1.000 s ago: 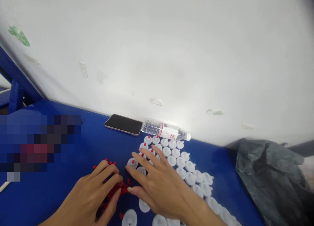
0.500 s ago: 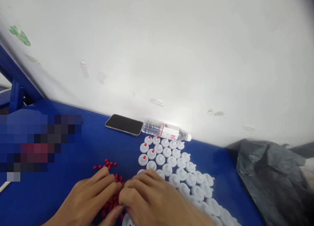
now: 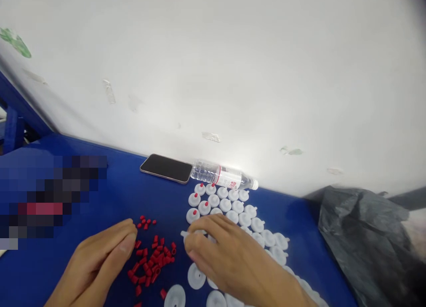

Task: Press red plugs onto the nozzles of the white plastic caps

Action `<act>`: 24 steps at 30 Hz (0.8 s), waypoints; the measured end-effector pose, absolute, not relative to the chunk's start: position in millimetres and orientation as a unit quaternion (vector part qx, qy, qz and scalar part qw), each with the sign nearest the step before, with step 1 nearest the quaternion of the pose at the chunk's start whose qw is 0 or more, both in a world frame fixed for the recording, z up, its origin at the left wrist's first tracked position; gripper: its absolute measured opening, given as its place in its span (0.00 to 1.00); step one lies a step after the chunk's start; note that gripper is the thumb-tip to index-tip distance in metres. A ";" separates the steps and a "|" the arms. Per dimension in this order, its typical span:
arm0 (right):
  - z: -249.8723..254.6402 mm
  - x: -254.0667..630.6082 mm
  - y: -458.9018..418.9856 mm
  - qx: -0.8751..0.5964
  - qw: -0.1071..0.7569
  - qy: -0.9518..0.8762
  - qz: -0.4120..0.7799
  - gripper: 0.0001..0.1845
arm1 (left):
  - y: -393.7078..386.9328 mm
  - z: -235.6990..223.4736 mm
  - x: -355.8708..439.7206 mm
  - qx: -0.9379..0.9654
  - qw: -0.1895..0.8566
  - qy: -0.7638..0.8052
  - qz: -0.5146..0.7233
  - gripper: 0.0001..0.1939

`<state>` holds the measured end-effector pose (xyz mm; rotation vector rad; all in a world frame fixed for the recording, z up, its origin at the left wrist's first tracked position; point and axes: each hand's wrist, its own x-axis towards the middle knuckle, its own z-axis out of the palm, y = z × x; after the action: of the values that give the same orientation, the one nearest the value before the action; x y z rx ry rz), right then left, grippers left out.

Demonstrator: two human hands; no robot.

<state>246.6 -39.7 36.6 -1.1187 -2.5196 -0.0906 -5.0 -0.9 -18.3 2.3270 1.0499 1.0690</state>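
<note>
My right hand (image 3: pixel 229 249) is closed around a white plastic piece with a small nozzle (image 3: pixel 184 234), whose tip pokes out past the fingertips; the rest of it is hidden. Left of the red pile, my left hand (image 3: pixel 103 253) has its thumb pressed to its fingers, and whatever they may hold cannot be seen. Small red caps (image 3: pixel 156 258) lie loosely heaped between both hands. Round white discs with short nozzles (image 3: pixel 238 206) stand in rows around and beyond the right hand. Several at the far left of the rows wear red caps (image 3: pixel 207 204) on their nozzles.
A phone (image 3: pixel 166 167) and a clear water bottle (image 3: pixel 226 175) lie along the white wall (image 3: pixel 213 76) at the back of the blue table (image 3: pixel 116 178). A dark plastic bag (image 3: pixel 362 240) is at the right. Part of the left side is blurred out by blocks.
My hands have come apart from over the red caps. The left has moved left; the right has moved up and right with a white nozzle piece, uncovering the pile.
</note>
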 end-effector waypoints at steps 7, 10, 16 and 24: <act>25.5 241.3 -34.6 -0.436 0.155 -0.880 -0.105 0.17 | 2.2 -17.9 6.1 0.897 0.109 0.306 0.300 0.07; 27.0 240.7 -35.4 -0.438 0.113 -0.885 -0.112 0.17 | 4.9 -20.4 6.2 0.900 0.076 0.321 0.284 0.04; 28.7 250.7 -31.9 -0.496 0.113 -0.852 -0.124 0.14 | 1.5 -24.6 8.0 0.896 0.072 0.366 0.243 0.07; 23.7 254.1 -31.1 -0.477 0.097 -0.863 -0.134 0.19 | 3.9 -29.4 5.4 0.903 0.057 0.352 0.240 0.08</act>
<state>254.1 -31.1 23.7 -1.4122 -2.5567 -0.3972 5.4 3.9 -29.4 2.7374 1.0685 0.7277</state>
